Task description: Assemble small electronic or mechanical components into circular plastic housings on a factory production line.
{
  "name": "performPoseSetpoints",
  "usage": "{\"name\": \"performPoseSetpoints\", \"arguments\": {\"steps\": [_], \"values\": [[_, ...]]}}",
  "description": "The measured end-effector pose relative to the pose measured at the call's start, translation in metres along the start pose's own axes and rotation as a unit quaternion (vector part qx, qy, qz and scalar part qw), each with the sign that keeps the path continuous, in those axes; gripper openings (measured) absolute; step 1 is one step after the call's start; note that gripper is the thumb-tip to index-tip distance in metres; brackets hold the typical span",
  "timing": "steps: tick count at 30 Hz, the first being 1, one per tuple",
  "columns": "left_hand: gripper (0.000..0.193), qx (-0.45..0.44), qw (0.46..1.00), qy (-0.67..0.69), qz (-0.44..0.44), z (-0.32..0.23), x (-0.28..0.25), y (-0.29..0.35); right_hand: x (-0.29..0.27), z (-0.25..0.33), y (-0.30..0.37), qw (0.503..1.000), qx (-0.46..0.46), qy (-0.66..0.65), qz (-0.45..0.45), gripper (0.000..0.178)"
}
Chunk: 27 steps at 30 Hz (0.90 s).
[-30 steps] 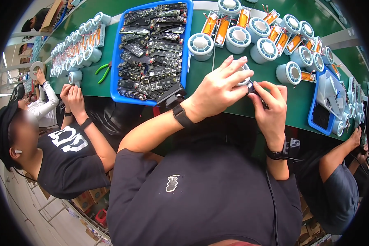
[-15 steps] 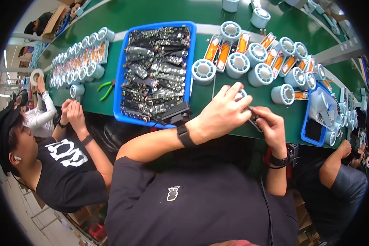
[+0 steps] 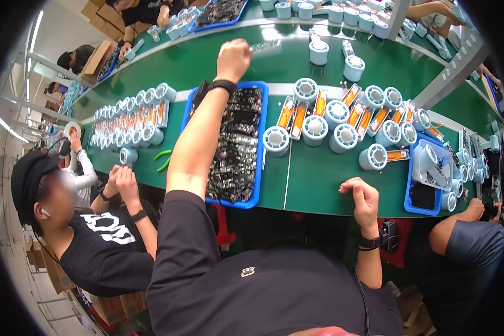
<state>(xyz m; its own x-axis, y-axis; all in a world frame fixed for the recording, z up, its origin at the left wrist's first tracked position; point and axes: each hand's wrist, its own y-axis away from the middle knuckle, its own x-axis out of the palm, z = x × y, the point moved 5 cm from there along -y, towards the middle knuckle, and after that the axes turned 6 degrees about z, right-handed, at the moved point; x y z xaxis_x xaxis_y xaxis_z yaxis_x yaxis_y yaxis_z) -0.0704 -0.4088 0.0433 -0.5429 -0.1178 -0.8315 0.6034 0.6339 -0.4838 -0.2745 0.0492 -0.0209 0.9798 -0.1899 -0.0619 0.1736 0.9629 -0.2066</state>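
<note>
My left hand [image 3: 234,59] stretches over the far side of the blue tray, across the green bench top. Its fingers are curled closed. Right beside its knuckles is a pale, smeared strip-like thing [image 3: 266,46]; whether the fingers grip it I cannot tell. My right hand [image 3: 363,200] hovers over the near bench edge with its fingers curled in, and nothing shows in them. Under my left arm, the blue tray [image 3: 261,140] holds many black circuit boards [image 3: 238,148]. Pale blue round housings [image 3: 344,139] with orange-filled strips [image 3: 298,123] stand beyond my right hand.
At left, a co-worker [image 3: 103,224] sits by green-handled pliers [image 3: 162,160] and rows of similar housings [image 3: 130,106]. A small blue bin [image 3: 423,210] with a clear tub stands at right, near another person's arm [image 3: 451,221]. A grey metal post [image 3: 451,70] rises beyond.
My left hand has left my right hand and reached far forward. The dark piece and pale round part they held no longer show between them. The view has tilted up.
</note>
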Motion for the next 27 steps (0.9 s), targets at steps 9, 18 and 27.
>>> {"name": "performPoseSetpoints", "arguments": {"steps": [9, 18, 27], "values": [[0.07, -0.075, 0.929, 0.002, 0.362, -0.156, -0.044, 0.072, -0.002, -0.001, 0.008, 1.0, 0.02, 0.0, -0.015, 0.038], [0.107, -0.208, 0.9, 0.262, 0.279, -0.143, -0.053, 0.141, -0.002, -0.003, 0.002, 1.0, 0.018, -0.003, 0.012, 0.037], [0.042, 0.136, 0.941, 0.219, 0.218, -0.251, -0.079, 0.158, -0.016, -0.022, 0.014, 0.996, 0.03, -0.086, -0.009, 0.032]]}}
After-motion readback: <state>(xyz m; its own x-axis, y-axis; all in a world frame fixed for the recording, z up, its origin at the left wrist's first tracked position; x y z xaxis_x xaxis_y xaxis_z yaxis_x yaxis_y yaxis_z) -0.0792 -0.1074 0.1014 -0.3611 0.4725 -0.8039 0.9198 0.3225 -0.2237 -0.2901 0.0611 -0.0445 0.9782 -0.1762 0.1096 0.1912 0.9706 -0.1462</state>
